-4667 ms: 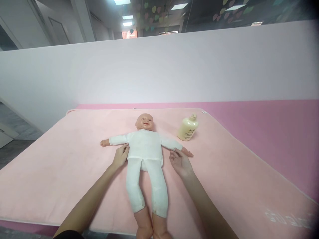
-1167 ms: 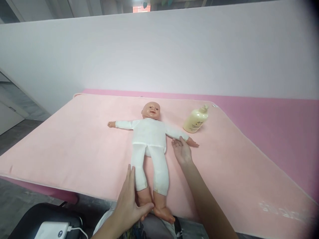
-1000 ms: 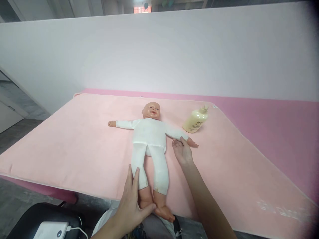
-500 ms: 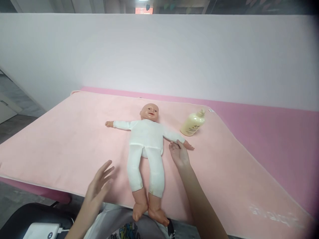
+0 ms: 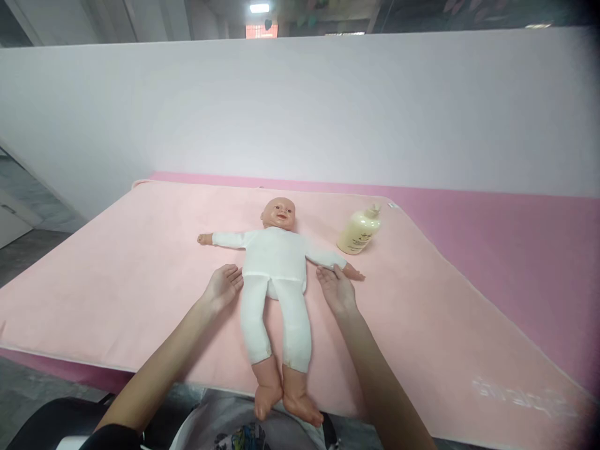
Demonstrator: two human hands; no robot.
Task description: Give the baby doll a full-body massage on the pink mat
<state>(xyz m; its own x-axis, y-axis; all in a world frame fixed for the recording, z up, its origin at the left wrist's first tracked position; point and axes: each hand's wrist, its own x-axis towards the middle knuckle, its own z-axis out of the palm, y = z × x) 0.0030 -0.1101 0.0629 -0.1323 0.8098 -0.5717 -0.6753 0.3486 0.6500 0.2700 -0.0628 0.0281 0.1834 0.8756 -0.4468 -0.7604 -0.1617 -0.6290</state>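
Observation:
A baby doll (image 5: 275, 256) with a white cloth body lies on its back on a pink towel (image 5: 140, 250), arms spread and feet towards me. My left hand (image 5: 225, 286) rests palm up beside the doll's hip, its fingertips at the white cloth. On the other side my right hand (image 5: 336, 289) lies palm up, fingers outstretched, just below the doll's sleeve and close to its small hand. Neither hand grips anything. A pale yellow pump bottle (image 5: 359, 231) leans at a tilt on the towel, past the doll's arm.
Behind the towel rises a white partition wall (image 5: 300, 112). A pink surface (image 5: 497, 250) shows beyond the towel's right edge. At the lower left stands a black chair (image 5: 51, 425) with part of a white object on it.
My left hand has moved forward and right, from above the towel's near edge to the doll's side. My right hand, the doll and the bottle have stayed in place.

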